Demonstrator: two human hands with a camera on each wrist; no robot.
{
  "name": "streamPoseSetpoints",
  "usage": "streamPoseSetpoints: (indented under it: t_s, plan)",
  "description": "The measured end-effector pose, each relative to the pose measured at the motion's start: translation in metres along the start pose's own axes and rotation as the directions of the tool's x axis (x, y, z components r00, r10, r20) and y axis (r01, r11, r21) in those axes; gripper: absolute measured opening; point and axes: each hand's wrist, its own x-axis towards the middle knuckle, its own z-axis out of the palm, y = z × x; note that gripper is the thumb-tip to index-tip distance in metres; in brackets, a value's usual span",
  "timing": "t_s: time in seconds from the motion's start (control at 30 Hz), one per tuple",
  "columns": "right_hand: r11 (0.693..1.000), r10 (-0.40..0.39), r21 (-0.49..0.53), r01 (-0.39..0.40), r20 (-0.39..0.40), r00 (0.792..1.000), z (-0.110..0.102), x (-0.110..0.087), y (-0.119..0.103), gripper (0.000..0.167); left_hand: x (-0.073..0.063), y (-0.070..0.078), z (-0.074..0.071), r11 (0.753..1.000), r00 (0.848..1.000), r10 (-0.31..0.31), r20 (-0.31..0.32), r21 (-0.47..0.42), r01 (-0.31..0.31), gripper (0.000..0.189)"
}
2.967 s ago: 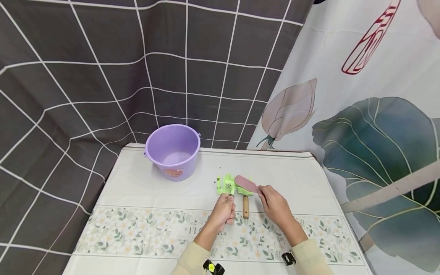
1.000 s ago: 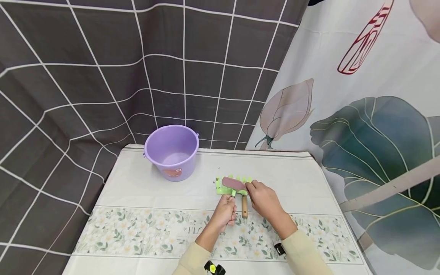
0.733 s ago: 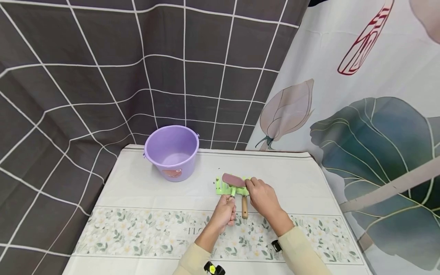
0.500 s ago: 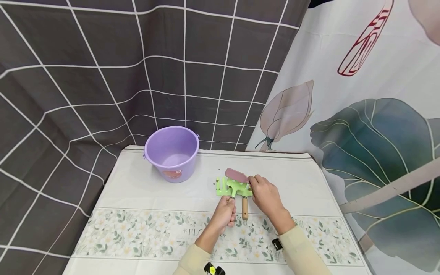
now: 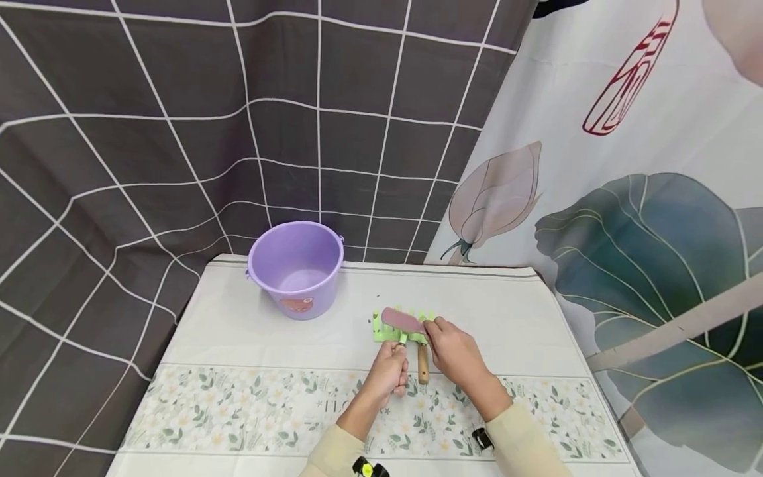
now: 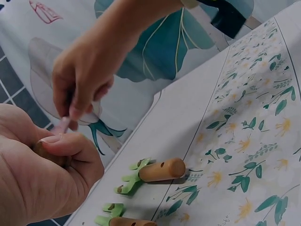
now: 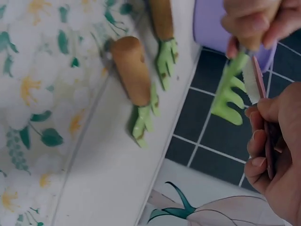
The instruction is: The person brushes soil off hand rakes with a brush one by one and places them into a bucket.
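My left hand grips the wooden handle of a small green hand rake. In the head view its tines are largely hidden by a pink brush. That brush is pinched by my right hand, and the right wrist view shows its white bristles at the raised rake's neck. On the table below lie two more green rakes: one has its wooden handle toward the person, the other sits beside it, partly hidden in the head view. Dark specks mark their tines.
A purple bucket stands at the back left of the table, its inside visible. The white tablecloth has a floral band across the front. Dark specks lie near the rakes. A grid-patterned curtain hangs behind.
The brush has moved left from beside the rake onto it, then away up and right, and is now back low over the rake's neck. My left hand holds nearly still.
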Motion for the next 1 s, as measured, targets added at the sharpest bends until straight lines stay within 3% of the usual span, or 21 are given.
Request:
streamPoseSetpoints:
  t_s: [0.33,0.6,0.73,1.0]
  plan:
    - [0.997,0.037,-0.062,-0.038,-0.017,0.999,0.014,-0.013,0.000,0.017,-0.006,-0.005,0.001,1.000,1.000,-0.005,0.005,0.000,0.005,0.019]
    - [0.997,0.050,-0.054,-0.054,-0.073,0.996,0.011,-0.008,0.003,0.017,-0.007,-0.004,0.001,1.000,1.000,0.014,0.007,0.007,-0.014,0.020]
    - [0.991,0.127,-0.024,-0.129,-0.071,0.989,0.003,-0.001,0.010,0.017,-0.007,-0.004,0.000,1.000,1.000,0.006,0.005,0.017,-0.006,0.023]
    - [0.949,0.299,0.104,-0.298,0.004,0.954,-0.017,0.000,0.030,0.019,0.001,0.001,-0.007,0.999,1.000,0.018,-0.003,0.038,-0.018,0.021]
